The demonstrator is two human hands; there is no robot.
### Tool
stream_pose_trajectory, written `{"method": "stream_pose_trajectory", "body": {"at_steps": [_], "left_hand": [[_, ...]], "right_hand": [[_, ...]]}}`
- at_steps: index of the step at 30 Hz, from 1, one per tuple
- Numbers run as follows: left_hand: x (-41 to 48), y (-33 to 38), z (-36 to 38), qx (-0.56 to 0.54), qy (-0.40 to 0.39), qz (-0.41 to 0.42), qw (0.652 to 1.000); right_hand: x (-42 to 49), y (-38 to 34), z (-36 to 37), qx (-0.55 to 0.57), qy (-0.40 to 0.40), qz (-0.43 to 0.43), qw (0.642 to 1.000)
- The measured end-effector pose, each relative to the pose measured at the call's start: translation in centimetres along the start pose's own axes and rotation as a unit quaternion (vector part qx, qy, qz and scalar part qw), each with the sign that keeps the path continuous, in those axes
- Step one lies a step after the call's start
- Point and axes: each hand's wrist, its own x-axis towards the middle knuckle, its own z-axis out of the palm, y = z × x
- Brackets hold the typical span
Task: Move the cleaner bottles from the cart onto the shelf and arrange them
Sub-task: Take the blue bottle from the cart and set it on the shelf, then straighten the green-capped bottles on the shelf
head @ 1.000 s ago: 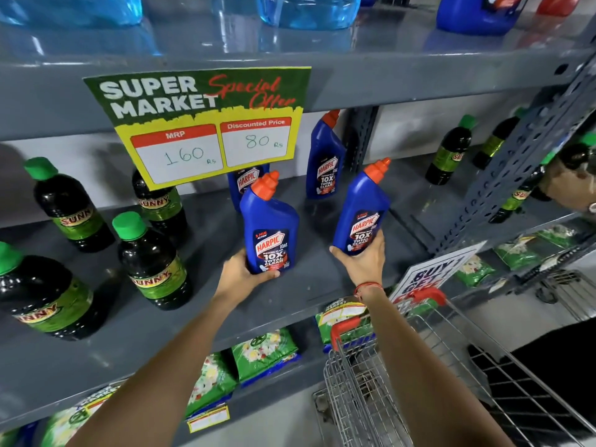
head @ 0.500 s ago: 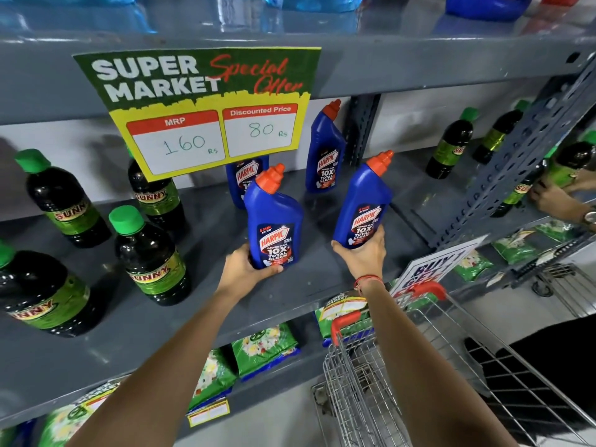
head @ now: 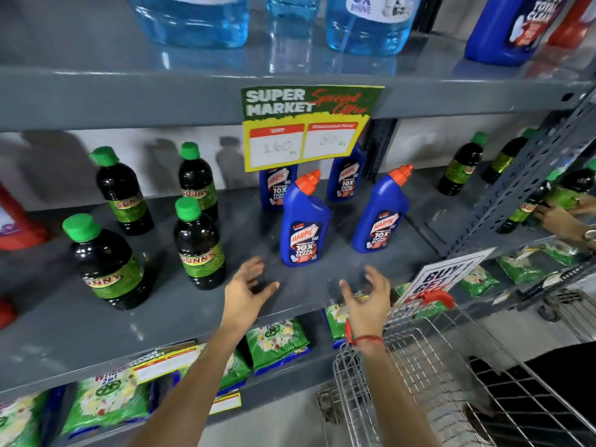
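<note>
Two blue Harpic cleaner bottles with orange caps stand upright on the grey middle shelf [head: 322, 285]: the left front bottle [head: 303, 224] and the right front bottle [head: 379, 214]. Two more Harpic bottles [head: 345, 179] stand behind them, partly hidden by the price sign [head: 306, 127]. My left hand [head: 246, 288] hovers open just below and left of the left front bottle, apart from it. My right hand [head: 367, 298] is open below the right front bottle, holding nothing. The wire cart [head: 419, 375] is at the lower right.
Several dark Sunny bottles with green caps [head: 198, 243] stand to the left on the same shelf. Another person's hands [head: 561, 217] handle Sunny bottles at the far right. Light blue jugs [head: 367, 24] fill the top shelf. Green packets [head: 277, 343] lie on the lower shelf.
Both hands have let go of the two front Harpic bottles and drawn back toward the shelf's front edge. The bottles now stand free. The view has shifted left and up.
</note>
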Motion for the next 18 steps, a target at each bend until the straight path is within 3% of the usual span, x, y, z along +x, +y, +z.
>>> {"method": "stream_pose_trajectory", "body": {"at_steps": [4, 7, 11, 13, 18], "left_hand": [[-4.3, -1.5, -5.5, -0.022, 0.103, 0.002, 0.994], [-5.8, -3.0, -10.2, -0.043, 0.211, 0.001, 0.977], [-6.0, -4.4, -16.0, 0.000, 0.353, -0.011, 0.935], [-5.3, -5.1, -18.1, 0.042, 0.345, -0.028, 0.937], [-2.7, -5.9, -19.7, 0.125, 0.207, -0.043, 0.969]], "right_hand": [[-6.3, -2.5, 4.4, -0.008, -0.116, -0.071, 0.991], [-9.3, -4.0, 8.4, -0.005, -0.207, -0.075, 0.975], [-10.6, -6.0, 12.8, -0.014, -0.256, -0.058, 0.965], [-10.9, -6.9, 14.7, -0.020, -0.262, -0.047, 0.964], [-10.5, -8.2, 18.0, -0.039, -0.258, -0.020, 0.965]]}}
